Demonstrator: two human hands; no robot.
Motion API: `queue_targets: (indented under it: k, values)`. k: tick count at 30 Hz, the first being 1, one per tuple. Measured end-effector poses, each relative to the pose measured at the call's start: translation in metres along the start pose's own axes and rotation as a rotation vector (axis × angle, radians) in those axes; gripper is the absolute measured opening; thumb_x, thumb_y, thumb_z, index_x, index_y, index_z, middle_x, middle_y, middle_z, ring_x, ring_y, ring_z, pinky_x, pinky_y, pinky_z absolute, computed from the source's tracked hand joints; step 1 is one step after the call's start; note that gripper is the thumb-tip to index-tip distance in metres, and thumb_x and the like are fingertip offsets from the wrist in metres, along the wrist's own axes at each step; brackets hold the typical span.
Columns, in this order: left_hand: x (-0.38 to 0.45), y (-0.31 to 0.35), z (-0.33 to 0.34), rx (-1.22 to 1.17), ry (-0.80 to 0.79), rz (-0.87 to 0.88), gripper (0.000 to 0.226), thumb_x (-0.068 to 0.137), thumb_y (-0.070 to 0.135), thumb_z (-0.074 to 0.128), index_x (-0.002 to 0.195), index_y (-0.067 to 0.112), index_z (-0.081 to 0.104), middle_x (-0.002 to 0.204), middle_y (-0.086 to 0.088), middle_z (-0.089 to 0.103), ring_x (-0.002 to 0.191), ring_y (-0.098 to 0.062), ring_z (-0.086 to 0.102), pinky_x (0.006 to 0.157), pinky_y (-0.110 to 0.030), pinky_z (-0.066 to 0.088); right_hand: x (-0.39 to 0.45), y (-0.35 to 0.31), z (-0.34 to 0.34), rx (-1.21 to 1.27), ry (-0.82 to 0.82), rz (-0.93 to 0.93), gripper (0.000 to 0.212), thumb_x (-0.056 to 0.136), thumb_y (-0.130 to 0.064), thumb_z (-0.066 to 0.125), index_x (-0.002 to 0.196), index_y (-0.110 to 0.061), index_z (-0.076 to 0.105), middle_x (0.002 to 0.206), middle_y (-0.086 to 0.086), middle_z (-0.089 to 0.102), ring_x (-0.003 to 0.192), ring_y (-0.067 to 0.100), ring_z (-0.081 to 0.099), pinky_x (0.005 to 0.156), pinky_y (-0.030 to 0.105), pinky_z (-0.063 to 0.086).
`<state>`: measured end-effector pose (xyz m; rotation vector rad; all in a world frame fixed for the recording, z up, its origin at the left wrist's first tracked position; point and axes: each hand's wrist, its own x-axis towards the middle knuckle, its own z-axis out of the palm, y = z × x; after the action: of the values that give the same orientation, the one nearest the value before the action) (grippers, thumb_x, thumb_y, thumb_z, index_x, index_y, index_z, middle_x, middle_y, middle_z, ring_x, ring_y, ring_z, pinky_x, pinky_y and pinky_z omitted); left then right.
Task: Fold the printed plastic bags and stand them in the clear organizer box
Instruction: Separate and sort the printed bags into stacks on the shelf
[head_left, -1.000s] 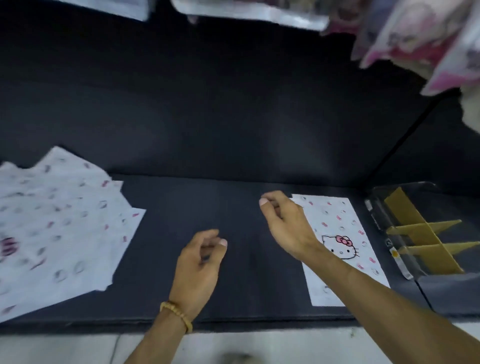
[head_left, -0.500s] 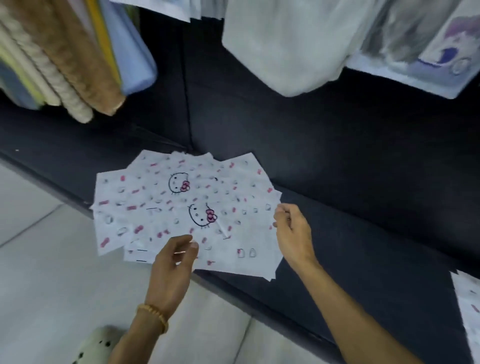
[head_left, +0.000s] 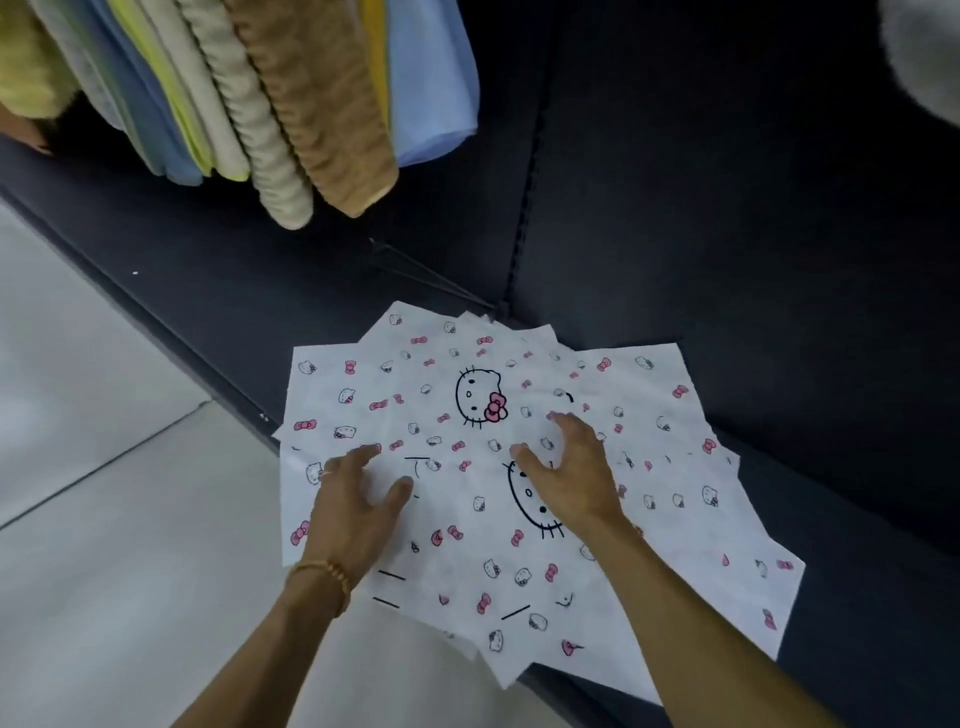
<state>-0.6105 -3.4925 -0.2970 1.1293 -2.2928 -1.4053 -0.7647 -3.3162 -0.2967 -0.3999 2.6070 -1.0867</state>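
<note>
Where right hand (head_left: 569, 478) lies—bags (head_left: 519, 467) hidden.

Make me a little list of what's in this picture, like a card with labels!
bags: fanned pile of white printed plastic bags, unfolded, overhanging the shelf edge
left hand: left hand over the pile's left side, fingers spread
right hand: right hand over the pile's middle, fingers spread
shelf: dark shelf under the bags
hanging above: folded towels
organizer box: not in view
</note>
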Motion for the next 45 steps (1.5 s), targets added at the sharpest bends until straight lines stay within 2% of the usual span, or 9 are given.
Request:
queue_targets:
  k: [3, 6, 11, 18, 22, 28, 34, 37, 45]
  values:
    - [0.018, -0.009, 0.005, 0.042, -0.022, 0.015, 0.061, 0.086, 0.034, 0.069, 0.139, 0.019, 0.044, 0.139, -0.005, 0.044, 0.126, -0.022, 0.046, 0.108, -0.039, 0.038, 0.023, 0.010, 0.020, -0.331, -0.066, 0.010, 0.099, 0.078, -0.068, 0.065, 0.155, -0.024, 0.022, 0.162, 0.000, 0.017, 0.150, 0.021, 0.012, 0.120, 0.043, 0.013]
    - [0.024, -0.015, 0.008, 0.095, -0.017, 0.039, 0.068, 0.084, 0.036, 0.071, 0.142, 0.015, 0.043, 0.141, -0.006, 0.044, 0.130, -0.023, 0.042, 0.110, -0.043, 0.036, 0.024, 0.017, 0.031, -0.447, 0.127, -0.134, 0.052, 0.084, -0.052, 0.069, 0.122, -0.016, 0.063, 0.125, 0.006, 0.059, 0.121, 0.033, 0.048, 0.097, 0.045, 0.041]
    - [0.022, -0.004, 0.008, 0.039, -0.017, 0.027, 0.067, 0.086, 0.041, 0.067, 0.143, 0.018, 0.039, 0.136, -0.002, 0.050, 0.122, -0.019, 0.048, 0.104, -0.036, 0.040, 0.020, 0.002, 0.018, -0.426, 0.049, -0.269, 0.008, 0.088, -0.003, 0.057, 0.089, -0.002, 0.065, 0.088, 0.010, 0.062, 0.090, 0.031, 0.056, 0.074, 0.039, 0.047]
    - [-0.012, 0.019, 0.011, -0.067, 0.049, 0.054, 0.089, 0.074, 0.055, 0.073, 0.146, 0.024, 0.030, 0.150, 0.000, 0.033, 0.129, -0.014, 0.038, 0.105, -0.033, 0.034, -0.021, -0.018, -0.010, -0.301, -0.005, -0.440, 0.031, 0.094, -0.014, 0.060, 0.068, -0.012, 0.043, 0.057, -0.010, 0.040, 0.060, 0.018, 0.039, 0.055, 0.032, 0.036]
    - [-0.031, 0.037, 0.002, 0.076, -0.247, 0.269, 0.111, 0.057, 0.069, 0.075, 0.149, 0.034, 0.023, 0.155, 0.010, 0.025, 0.143, -0.014, 0.021, 0.117, -0.038, 0.022, -0.038, -0.023, -0.024, -0.152, -0.078, -0.388, 0.047, 0.096, -0.034, 0.060, 0.060, -0.014, 0.038, 0.045, -0.007, 0.042, 0.045, 0.008, 0.035, 0.047, 0.022, 0.027]
    - [-0.041, 0.050, 0.006, 0.107, -0.001, 0.329, 0.012, 0.092, 0.017, 0.062, 0.100, 0.015, 0.070, 0.099, 0.000, 0.072, 0.092, -0.021, 0.064, 0.082, -0.026, 0.048, -0.046, -0.031, -0.042, -0.113, -0.122, -0.349, 0.034, 0.082, -0.032, 0.078, 0.063, -0.025, 0.051, 0.051, -0.013, 0.050, 0.045, 0.004, 0.046, 0.048, 0.015, 0.031]
    - [-0.047, 0.068, -0.007, 0.182, -0.007, 0.183, 0.016, 0.091, 0.010, 0.055, 0.092, 0.018, 0.070, 0.075, 0.002, 0.067, 0.067, -0.010, 0.059, 0.058, -0.018, 0.043, -0.058, -0.028, -0.074, -0.139, -0.239, -0.193, 0.036, 0.071, -0.030, 0.087, 0.102, -0.026, 0.068, 0.077, -0.008, 0.052, 0.053, 0.001, 0.051, 0.046, 0.011, 0.034]
    - [-0.052, 0.080, -0.014, 0.090, -0.055, 0.102, 0.017, 0.095, 0.013, 0.053, 0.097, 0.019, 0.069, 0.075, -0.003, 0.063, 0.057, -0.015, 0.053, 0.053, -0.019, 0.041, -0.064, -0.030, -0.094, -0.173, -0.202, -0.183, 0.011, 0.082, -0.020, 0.079, 0.089, -0.026, 0.074, 0.081, -0.009, 0.060, 0.058, -0.001, 0.049, 0.048, 0.008, 0.033]
    - [-0.077, 0.092, -0.045, -0.222, -0.021, -0.223, 0.020, 0.090, -0.004, 0.046, 0.080, 0.004, 0.061, 0.085, -0.012, 0.058, 0.079, -0.027, 0.056, 0.081, -0.034, 0.051, -0.101, -0.026, -0.156, 0.095, 0.072, -0.129, 0.023, 0.094, -0.017, 0.062, 0.071, -0.013, 0.063, 0.058, -0.001, 0.052, 0.053, 0.010, 0.044, 0.053, 0.023, 0.039]
